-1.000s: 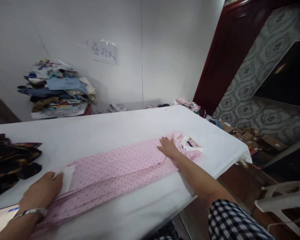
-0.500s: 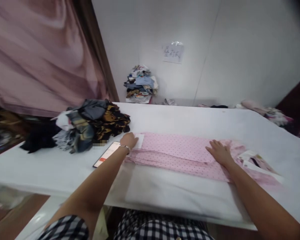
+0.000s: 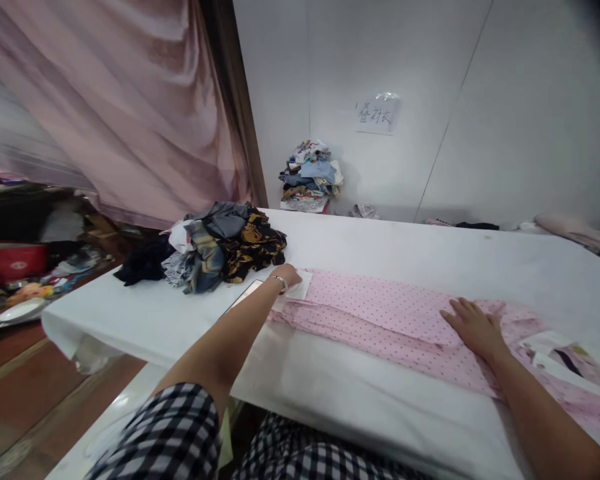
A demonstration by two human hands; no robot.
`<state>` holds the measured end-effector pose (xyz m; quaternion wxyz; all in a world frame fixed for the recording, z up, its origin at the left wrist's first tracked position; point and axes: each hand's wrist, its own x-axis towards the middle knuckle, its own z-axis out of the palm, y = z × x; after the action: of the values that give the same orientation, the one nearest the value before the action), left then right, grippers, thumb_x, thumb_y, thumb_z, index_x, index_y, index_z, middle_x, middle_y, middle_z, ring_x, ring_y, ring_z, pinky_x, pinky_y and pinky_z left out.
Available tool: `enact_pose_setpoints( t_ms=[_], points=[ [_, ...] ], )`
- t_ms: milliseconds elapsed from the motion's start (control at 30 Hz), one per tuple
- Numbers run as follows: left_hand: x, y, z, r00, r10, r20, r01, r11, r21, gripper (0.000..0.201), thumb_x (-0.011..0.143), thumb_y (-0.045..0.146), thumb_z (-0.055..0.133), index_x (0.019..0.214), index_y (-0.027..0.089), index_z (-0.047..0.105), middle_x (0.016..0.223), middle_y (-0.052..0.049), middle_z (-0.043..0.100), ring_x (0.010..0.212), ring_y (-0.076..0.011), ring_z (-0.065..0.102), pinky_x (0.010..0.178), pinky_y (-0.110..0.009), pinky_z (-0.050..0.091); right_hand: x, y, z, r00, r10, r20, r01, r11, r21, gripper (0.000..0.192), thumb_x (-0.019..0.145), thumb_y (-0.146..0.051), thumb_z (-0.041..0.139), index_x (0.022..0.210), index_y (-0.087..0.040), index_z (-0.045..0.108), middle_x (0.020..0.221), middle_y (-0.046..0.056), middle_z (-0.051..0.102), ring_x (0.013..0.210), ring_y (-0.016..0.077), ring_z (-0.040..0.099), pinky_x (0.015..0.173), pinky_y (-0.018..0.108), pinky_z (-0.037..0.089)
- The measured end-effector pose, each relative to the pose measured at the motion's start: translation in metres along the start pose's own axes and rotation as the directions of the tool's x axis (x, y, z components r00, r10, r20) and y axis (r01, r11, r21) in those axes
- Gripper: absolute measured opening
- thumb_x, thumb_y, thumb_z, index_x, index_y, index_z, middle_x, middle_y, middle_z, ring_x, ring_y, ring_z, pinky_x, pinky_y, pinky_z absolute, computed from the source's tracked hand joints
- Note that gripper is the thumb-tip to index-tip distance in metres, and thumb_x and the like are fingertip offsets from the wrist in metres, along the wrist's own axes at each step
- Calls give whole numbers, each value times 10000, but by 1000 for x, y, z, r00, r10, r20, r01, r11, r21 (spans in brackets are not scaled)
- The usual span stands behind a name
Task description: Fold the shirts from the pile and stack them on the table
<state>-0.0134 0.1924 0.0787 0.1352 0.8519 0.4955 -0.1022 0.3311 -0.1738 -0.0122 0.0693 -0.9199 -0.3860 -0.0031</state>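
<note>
A pink dotted shirt (image 3: 380,310) lies folded lengthwise on the white table (image 3: 430,247). My left hand (image 3: 286,275), with a bracelet on the wrist, rests on the shirt's left end at its white cuff (image 3: 301,285). My right hand (image 3: 473,327) lies flat, fingers spread, on the shirt near the collar end (image 3: 555,350). Neither hand grips the cloth. A phone (image 3: 245,293) lies on the table under my left forearm, mostly hidden.
A heap of dark patterned clothes (image 3: 220,247) sits on the table just left of my left hand. A stack of folded garments (image 3: 310,177) stands by the back wall below a paper sign (image 3: 377,115). A pink curtain (image 3: 115,100) hangs on the left.
The view has swung left, so the curtain and the floor clutter now show. Both hands stay pressed on the pink shirt at the same spots.
</note>
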Motion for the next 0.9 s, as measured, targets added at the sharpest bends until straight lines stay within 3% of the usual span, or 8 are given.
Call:
enact_pose_setpoints(
  t_ms=[333,600,767,900],
  points=[
    [-10,-6,-15,998,20,63,-17,999,-46,577,713,487,650,1151,121,566,1139,-164,657,950,-239,649,712,-258,484,1,1,1,1000,1,-7,-1,1000,15,649,879,-562,222,1381,-210,435,1506,78,336,1388,289,272,1077,567,255],
    [-16,0,-22,998,63,15,-63,998,-30,494,658,341,707,1090,139,581,1133,-142,656,957,-239,641,749,-259,483,1,1,0,1000,-23,-17,23,1000,5,604,882,-535,226,1347,-231,462,1492,85,359,1380,292,282,1069,571,250],
    [-24,16,-46,995,102,-9,-102,995,20,507,628,310,725,1079,123,586,1123,-153,655,995,-256,624,804,-283,476,-1,-2,-4,999,-32,-26,32,999,2,579,884,-529,240,1326,-236,473,1475,89,381,1364,299,302,1060,568,257],
    [-30,46,-73,988,153,-21,-152,987,46,569,615,302,736,1117,87,574,1182,-194,620,1057,-290,590,833,-312,470,-3,-6,-10,998,-64,-17,64,998,-9,529,899,-482,240,1298,-242,491,1466,85,393,1363,279,303,1052,558,263]
  ],
)
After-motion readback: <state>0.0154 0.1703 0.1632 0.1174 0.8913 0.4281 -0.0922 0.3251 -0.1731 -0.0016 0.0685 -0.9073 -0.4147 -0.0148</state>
